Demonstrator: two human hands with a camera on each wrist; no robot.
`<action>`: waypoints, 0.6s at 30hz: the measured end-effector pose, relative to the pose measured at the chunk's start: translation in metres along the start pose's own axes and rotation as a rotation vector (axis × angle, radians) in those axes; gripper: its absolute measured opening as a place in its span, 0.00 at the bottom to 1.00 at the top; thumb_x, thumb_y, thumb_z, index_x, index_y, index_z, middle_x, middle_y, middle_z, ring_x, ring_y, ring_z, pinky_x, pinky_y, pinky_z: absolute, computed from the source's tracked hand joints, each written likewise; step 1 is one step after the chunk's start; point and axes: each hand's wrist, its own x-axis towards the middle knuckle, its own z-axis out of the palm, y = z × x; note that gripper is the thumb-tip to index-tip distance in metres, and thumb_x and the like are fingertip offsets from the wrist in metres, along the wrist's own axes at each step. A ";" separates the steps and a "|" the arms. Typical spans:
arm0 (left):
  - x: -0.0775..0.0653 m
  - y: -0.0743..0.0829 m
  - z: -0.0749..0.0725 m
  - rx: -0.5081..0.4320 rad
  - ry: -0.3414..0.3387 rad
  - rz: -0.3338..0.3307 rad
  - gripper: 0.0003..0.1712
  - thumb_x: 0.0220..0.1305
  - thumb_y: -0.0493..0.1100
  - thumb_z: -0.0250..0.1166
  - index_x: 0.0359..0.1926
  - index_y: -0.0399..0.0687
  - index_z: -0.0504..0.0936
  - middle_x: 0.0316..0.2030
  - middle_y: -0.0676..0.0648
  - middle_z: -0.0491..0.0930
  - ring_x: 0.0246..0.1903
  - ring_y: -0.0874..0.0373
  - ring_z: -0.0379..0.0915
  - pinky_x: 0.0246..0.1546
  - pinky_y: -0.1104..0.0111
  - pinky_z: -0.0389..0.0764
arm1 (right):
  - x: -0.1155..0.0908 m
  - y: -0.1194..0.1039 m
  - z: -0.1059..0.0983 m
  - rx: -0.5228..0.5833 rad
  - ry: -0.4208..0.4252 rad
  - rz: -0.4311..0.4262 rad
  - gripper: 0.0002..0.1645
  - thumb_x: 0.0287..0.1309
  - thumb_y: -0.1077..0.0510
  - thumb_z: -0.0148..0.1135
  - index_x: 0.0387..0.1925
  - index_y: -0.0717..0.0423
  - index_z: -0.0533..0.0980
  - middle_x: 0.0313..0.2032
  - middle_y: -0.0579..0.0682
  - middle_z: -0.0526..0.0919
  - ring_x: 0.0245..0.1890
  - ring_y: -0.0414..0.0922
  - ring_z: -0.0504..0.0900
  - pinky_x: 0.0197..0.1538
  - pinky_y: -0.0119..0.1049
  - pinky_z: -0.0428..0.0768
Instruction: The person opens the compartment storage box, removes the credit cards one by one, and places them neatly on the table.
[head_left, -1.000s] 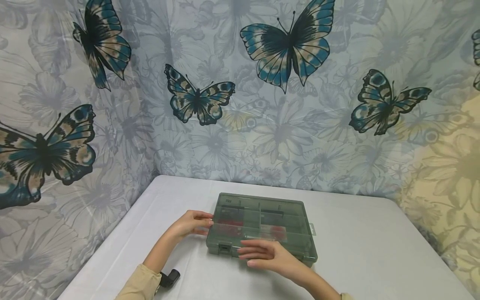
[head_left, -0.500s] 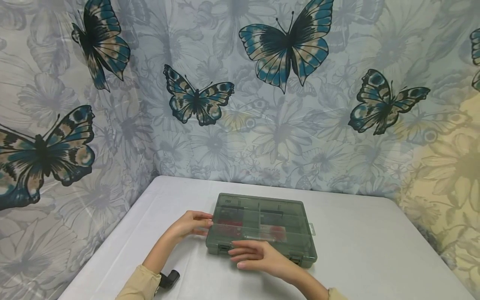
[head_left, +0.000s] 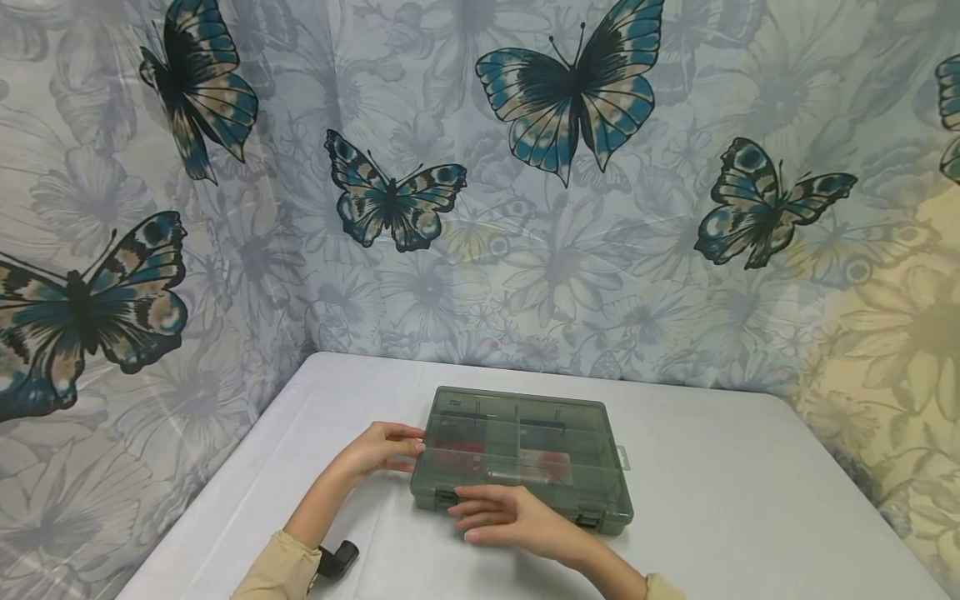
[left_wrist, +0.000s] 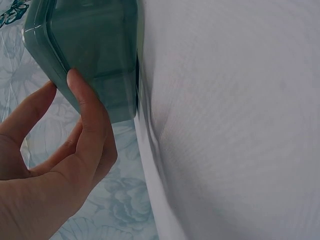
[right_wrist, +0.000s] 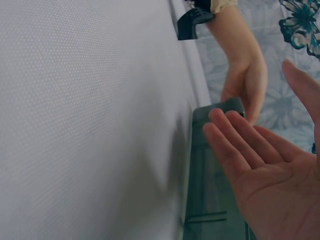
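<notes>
A green see-through organizer box (head_left: 562, 425) lies flat on the white table, its lid down, with red items showing through it. Two latches sit on its front side, a left latch (head_left: 447, 497) and a right latch (head_left: 588, 520). My left hand (head_left: 378, 450) touches the box's left side; in the left wrist view its fingertips (left_wrist: 74, 76) rest against the box wall (left_wrist: 95, 55). Just before the front edge, my right hand (head_left: 506, 517) has its fingers loosely extended near the left latch. The right wrist view shows its palm (right_wrist: 272, 180) with nothing in it.
A white cloth covers the table (head_left: 720, 483). A black wrist camera (head_left: 339, 558) sticks out from the left sleeve. A small clear tab (head_left: 623, 457) juts from the box's right side. Butterfly-print fabric (head_left: 570, 275) hangs behind and to the left.
My right hand has slid left along the front of the box, from its middle toward the left latch, uncovering the right latch. My left hand and the box have stayed in place.
</notes>
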 end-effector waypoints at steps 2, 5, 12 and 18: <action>0.000 0.000 0.000 -0.003 0.000 0.001 0.29 0.66 0.41 0.63 0.61 0.26 0.71 0.59 0.28 0.74 0.48 0.51 0.81 0.47 0.58 0.89 | 0.001 0.001 0.001 -0.002 -0.002 -0.003 0.36 0.67 0.56 0.59 0.71 0.65 0.59 0.64 0.66 0.72 0.63 0.64 0.73 0.63 0.29 0.80; 0.000 0.000 0.000 -0.004 -0.001 0.000 0.29 0.66 0.42 0.63 0.61 0.26 0.70 0.59 0.28 0.73 0.49 0.51 0.81 0.47 0.58 0.89 | 0.002 0.002 0.002 0.012 -0.006 0.000 0.37 0.67 0.56 0.59 0.71 0.65 0.59 0.65 0.67 0.71 0.63 0.64 0.72 0.63 0.29 0.80; 0.000 0.000 -0.001 0.001 -0.010 -0.003 0.29 0.67 0.41 0.62 0.62 0.25 0.69 0.60 0.27 0.72 0.50 0.48 0.80 0.47 0.59 0.89 | 0.005 0.005 0.005 0.015 -0.014 -0.001 0.37 0.67 0.57 0.59 0.72 0.64 0.58 0.66 0.67 0.69 0.65 0.64 0.71 0.63 0.29 0.80; 0.000 0.000 -0.001 0.002 -0.016 0.002 0.29 0.67 0.41 0.62 0.62 0.25 0.69 0.59 0.27 0.73 0.51 0.48 0.80 0.48 0.58 0.89 | 0.006 0.005 0.008 0.013 -0.010 0.010 0.39 0.66 0.56 0.60 0.73 0.60 0.57 0.66 0.66 0.69 0.66 0.63 0.70 0.62 0.30 0.81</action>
